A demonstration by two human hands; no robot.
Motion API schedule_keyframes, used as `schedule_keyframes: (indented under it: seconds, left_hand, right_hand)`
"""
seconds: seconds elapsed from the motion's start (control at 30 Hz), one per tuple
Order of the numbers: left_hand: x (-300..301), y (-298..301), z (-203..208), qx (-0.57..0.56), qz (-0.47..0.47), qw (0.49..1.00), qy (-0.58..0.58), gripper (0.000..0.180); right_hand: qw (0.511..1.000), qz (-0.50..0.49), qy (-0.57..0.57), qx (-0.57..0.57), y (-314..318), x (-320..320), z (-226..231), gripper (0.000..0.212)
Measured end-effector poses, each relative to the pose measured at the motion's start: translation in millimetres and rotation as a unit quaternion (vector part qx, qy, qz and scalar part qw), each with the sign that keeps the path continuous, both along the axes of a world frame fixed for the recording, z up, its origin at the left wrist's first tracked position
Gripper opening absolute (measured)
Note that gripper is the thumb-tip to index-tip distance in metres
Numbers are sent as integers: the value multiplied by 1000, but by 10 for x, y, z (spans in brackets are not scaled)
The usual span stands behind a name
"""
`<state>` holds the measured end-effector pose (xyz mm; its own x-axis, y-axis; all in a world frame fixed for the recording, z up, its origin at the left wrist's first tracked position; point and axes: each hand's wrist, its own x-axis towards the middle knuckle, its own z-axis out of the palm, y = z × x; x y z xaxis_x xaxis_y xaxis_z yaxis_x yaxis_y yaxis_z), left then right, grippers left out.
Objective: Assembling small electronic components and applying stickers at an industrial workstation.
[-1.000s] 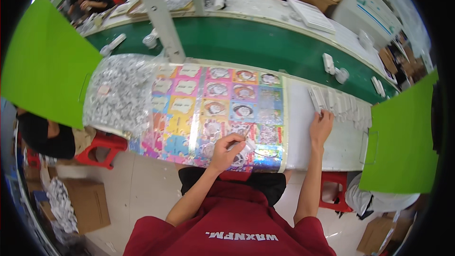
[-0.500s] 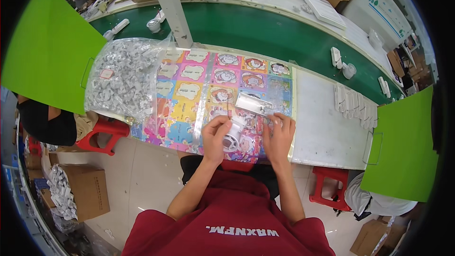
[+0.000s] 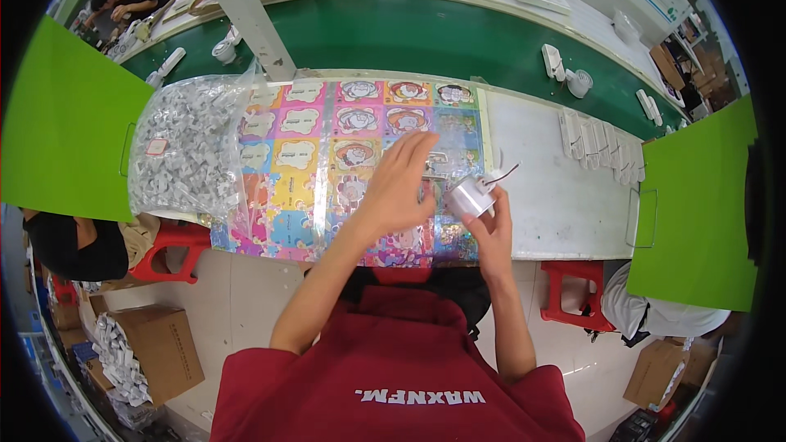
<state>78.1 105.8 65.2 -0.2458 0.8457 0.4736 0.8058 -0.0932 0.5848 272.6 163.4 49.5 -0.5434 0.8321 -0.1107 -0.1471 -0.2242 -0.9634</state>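
My right hand holds a white cylindrical lamp head tilted above the colourful mat, with a thin dark wire poking out to the upper right. Beside it, my left hand reaches forward with its fingers stretched out and its thumb apart, holding nothing that I can see. A long white housing lies on the mat just past the left fingertips, partly hidden by that hand. Cartoon pictures cover the mat under both hands.
A clear bag of small white parts sits at the left. Several white housings are lined up at the right. Behind runs a green conveyor belt carrying white lamp pieces. Green panels flank the bench; a person works far left.
The lamp head has passed from my left hand to my right hand and moved rightward. My left hand has let go and reached forward toward the housing. The whole view has shifted slightly.
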Motion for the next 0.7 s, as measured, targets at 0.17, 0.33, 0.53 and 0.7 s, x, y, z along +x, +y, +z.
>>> schedule_keyframes:
  seconds: [0.17,0.33,0.53,0.7]
  left_hand:
    - [-292,120,-212,-164,-55,981,91,62]
    - [-296,-115,159,-235,-98,967,5,65]
    - [-232,-259,452,-292,-124,948,-12,63]
    - [-202,-305,418,-234,-142,961,-32,57]
  right_hand:
    - [964,72,-106,235,390,112,40,60]
    - [801,146,-276,511,473,179,370,53]
    - [761,113,-257,586,368,123,543,55]
    - [731,116,-257,621,247,43,657,60]
